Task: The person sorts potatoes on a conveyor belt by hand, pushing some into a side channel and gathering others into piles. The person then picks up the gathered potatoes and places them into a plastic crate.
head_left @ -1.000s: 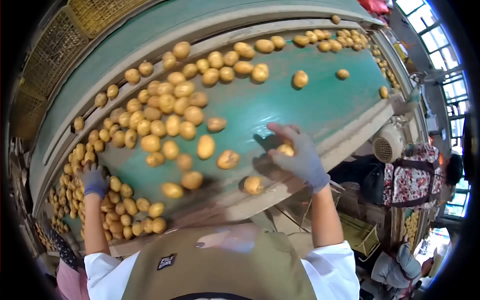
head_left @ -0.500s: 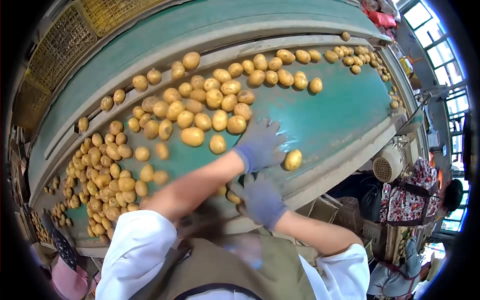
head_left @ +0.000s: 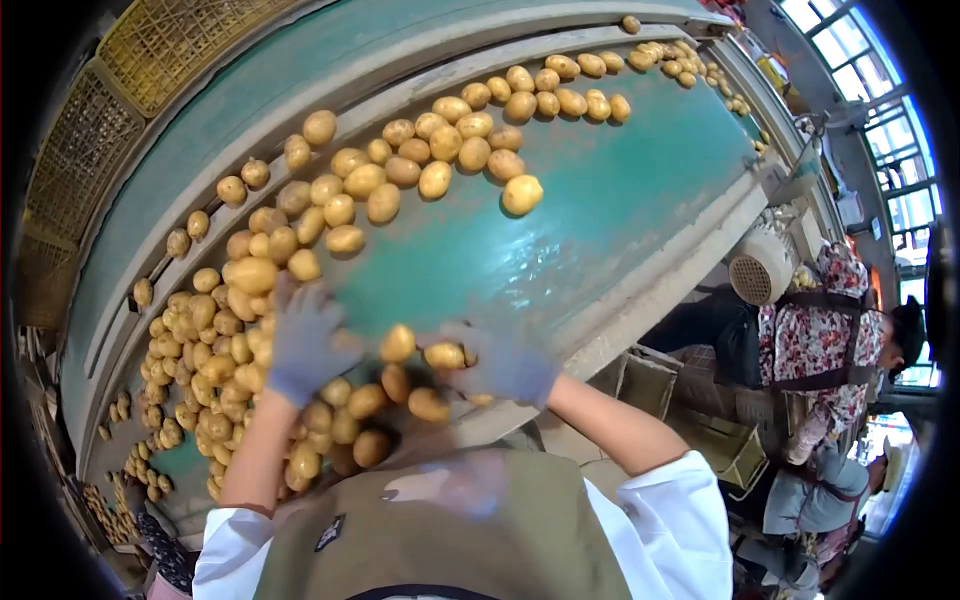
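Potatoes lie in a dense heap (head_left: 215, 365) on the left part of a green conveyor belt (head_left: 620, 185). My left hand (head_left: 312, 345), in a grey-purple glove, presses against the heap's right side with its fingers spread. My right hand (head_left: 505, 365), gloved alike and blurred, is at the near edge of the belt, fingers apart and pointing left. A potato (head_left: 443, 355) sits right at its fingertips. Between the hands are several more, among them an upright yellow potato (head_left: 397, 343). One larger potato (head_left: 522, 195) rests farther out on the belt.
A line of potatoes (head_left: 570, 102) runs along the far rail (head_left: 480, 62). Yellow plastic crates (head_left: 165, 55) stand at the upper left. Along the near side runs a pale belt edge (head_left: 640, 290), with a motor (head_left: 757, 275) beyond it. A person in a flowered top (head_left: 820, 330) stands at the right.
My left hand has swept left from mid-belt to the heap. My right hand has shifted slightly left. Several potatoes now lie between and below the hands, and the view has turned somewhat.
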`<state>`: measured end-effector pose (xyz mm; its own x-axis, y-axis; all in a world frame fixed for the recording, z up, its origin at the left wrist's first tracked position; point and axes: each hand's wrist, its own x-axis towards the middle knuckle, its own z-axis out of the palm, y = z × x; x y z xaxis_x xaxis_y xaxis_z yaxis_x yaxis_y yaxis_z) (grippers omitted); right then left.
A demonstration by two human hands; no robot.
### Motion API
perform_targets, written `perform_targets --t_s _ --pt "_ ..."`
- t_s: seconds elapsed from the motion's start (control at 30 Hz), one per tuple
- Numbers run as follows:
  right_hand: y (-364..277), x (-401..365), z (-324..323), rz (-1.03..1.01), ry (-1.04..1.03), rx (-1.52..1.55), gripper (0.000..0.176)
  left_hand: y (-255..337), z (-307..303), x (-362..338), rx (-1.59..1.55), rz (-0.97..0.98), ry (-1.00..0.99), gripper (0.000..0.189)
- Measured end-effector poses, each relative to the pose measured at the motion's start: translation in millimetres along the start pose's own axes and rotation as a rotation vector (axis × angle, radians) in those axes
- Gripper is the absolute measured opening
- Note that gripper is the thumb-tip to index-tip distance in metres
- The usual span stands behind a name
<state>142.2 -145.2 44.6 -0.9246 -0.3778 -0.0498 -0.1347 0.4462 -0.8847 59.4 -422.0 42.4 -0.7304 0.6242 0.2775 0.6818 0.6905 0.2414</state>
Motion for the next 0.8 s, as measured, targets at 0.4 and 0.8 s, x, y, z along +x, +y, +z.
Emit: perform_targets --t_s 0.4,0.8 --pt "137 -353 -88 0.865 0.921 0.462 0.060 -65 -41 -101 0.260 -0.185 -0.209 0.034" --pt "43 -32 -161 0.129 0.372 -0.498 0.095 -123 -101 -242 0.412 -0.251 -0.437 0.014"
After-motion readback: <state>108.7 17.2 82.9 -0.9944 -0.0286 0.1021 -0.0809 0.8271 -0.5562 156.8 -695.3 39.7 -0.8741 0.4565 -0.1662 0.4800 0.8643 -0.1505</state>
